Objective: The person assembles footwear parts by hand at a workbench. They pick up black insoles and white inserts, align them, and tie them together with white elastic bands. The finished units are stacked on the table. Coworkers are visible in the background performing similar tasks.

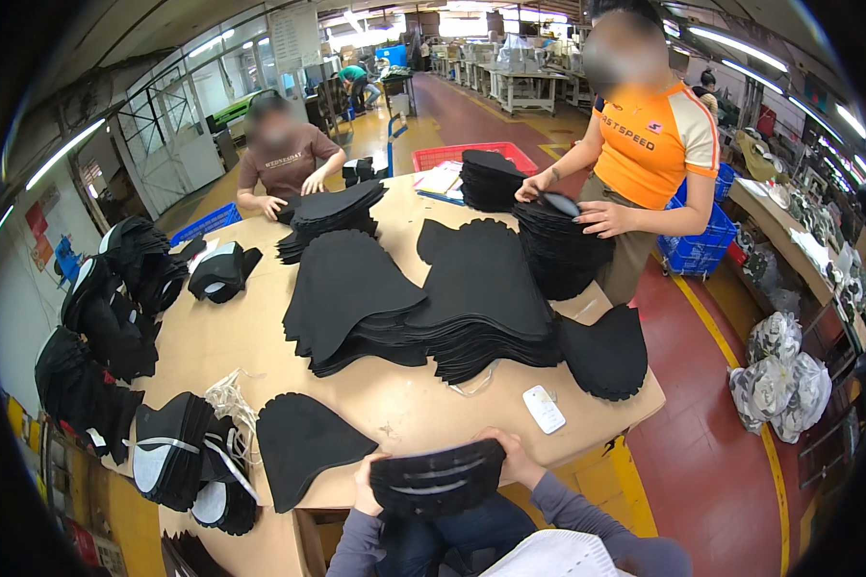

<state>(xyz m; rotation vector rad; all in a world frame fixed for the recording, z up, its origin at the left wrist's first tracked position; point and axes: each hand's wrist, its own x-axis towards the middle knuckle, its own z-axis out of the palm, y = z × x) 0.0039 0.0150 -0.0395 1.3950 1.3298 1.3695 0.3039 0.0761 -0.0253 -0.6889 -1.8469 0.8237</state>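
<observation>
Close to my body, just off the table's front edge, I hold a curved bundle of black fabric pieces (438, 480) with lighter stripes across it. My left hand (367, 488) is closed on its left end, and my right hand (513, 456) grips the upper right end. Left of the bundle lies a flat black cut piece (308, 450) with a scalloped edge. Beyond my hands are two broad stacks of similar black pieces, a left stack (348, 293) and a right stack (481, 288). A white tag (544, 410) rests near my right hand.
Tied black bundles (168, 447) and white cords (231, 409) line the table's left side. A person in orange (645, 144) handles a black stack (563, 250) at right; another person (284, 159) works at the far left. A red crate (476, 157) stands behind the table (212, 337).
</observation>
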